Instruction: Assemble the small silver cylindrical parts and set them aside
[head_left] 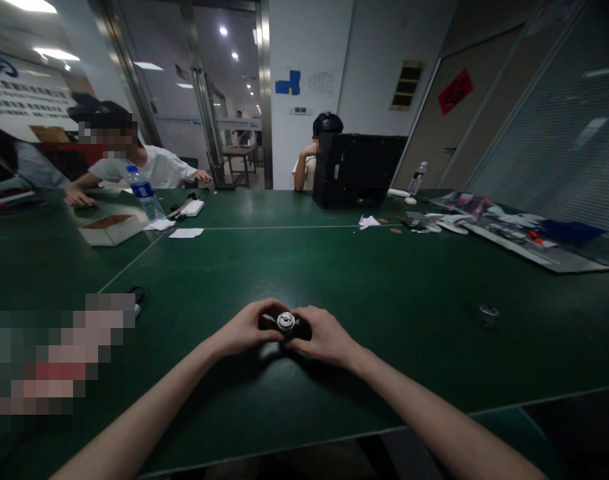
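Between my hands, just over the green table, is a small round metal part [286,323] with a silver top and a raised centre; it looks like a small motor. My left hand [254,325] curls around it from the left, with thumb and fingers bent to its side. From the right, my right hand [321,333] grips the same part, its thumb low in front. The lower half of the part is dark and partly hidden by fingers. A similar small round metal part [489,312] stands by itself on the table to the right.
The green tabletop [194,400] has a front edge near me. At the left are an open cardboard box [111,231] and a water bottle [145,193]. A black case [361,170] stands at the far side. Clutter and a board [534,250] lie right. Several people sit around.
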Demonstrator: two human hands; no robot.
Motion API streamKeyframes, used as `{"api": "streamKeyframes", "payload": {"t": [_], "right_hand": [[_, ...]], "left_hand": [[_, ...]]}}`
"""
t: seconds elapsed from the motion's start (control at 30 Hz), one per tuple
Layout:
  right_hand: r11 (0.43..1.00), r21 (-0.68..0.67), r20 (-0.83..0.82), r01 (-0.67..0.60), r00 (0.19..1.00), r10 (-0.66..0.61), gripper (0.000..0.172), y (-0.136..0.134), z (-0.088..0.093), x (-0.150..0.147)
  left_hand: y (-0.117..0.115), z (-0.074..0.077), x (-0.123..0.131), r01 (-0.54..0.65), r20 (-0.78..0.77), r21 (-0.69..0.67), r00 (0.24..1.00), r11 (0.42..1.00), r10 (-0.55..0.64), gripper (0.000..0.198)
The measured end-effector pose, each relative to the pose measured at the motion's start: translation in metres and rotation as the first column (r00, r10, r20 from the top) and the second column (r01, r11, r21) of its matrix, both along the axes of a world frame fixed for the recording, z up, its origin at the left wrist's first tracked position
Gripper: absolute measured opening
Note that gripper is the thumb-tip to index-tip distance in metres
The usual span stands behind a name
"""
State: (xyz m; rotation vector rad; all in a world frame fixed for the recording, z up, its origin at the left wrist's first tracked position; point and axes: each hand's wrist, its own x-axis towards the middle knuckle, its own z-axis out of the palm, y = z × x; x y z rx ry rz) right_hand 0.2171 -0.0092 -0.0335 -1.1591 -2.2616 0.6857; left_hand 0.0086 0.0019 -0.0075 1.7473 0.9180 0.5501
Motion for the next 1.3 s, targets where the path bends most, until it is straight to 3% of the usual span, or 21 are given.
{"api": "streamKeyframes", "payload": {"t": [0.17,0.37,0.77,1.3], "right_hand": [[1.0,0.011,-0.135,0.004,0.991,-0.003,0.041,-0.001,0.012,0.005],[0.994,0.111,-0.274,-0.018,0.961,0.048,0.017,-0.005,0.016,-0.002],[0.998,0.061,-0.347,0.001,0.938,0.02,0.005,-0.001,0.013,-0.004],[0.999,0.053,-0.355,-0.007,0.934,0.026,0.004,-0.002,0.016,-0.004]], "left_hand": [[0.0,-0.005,0.0,0.024,-0.041,0.021,0.999,0.999,-0.023,0.041],[-0.003,-0.006,0.003,0.039,-0.115,0.188,0.993,0.981,-0.018,0.028],[-0.008,-0.005,0.01,0.064,-0.2,0.369,0.98,0.927,0.012,0.023],[-0.009,0.0,0.01,0.081,-0.249,0.334,0.969,0.939,0.005,0.025]]}}
